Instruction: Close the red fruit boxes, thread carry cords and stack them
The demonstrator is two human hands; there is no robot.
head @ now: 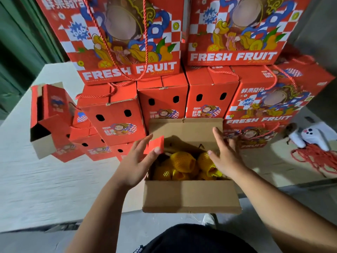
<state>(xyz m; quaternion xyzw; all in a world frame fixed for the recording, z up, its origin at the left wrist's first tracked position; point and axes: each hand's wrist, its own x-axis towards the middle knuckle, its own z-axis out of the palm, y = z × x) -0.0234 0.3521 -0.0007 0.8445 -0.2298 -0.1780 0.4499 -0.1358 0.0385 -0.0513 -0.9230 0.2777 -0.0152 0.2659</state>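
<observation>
An open fruit box (pixel 189 196) stands in front of me, its brown inner flaps raised at the near and far sides. Inside lie several fruits in yellow foam nets (pixel 184 164). My left hand (pixel 140 161) presses the red left side flap (pixel 155 145) inward, thumb on its edge, fingers straight. My right hand (pixel 224 154) reaches over the box's right side with straight fingers, touching that edge. Behind it rises a stack of closed red boxes (pixel 118 115), several with red carry cords (pixel 113 52) threaded.
An empty open red box (pixel 49 121) lies tipped at the left. A heap of loose red cords (pixel 317 159) sits on the floor at the right beside a white object (pixel 310 137). A dark green wall stands at the far left.
</observation>
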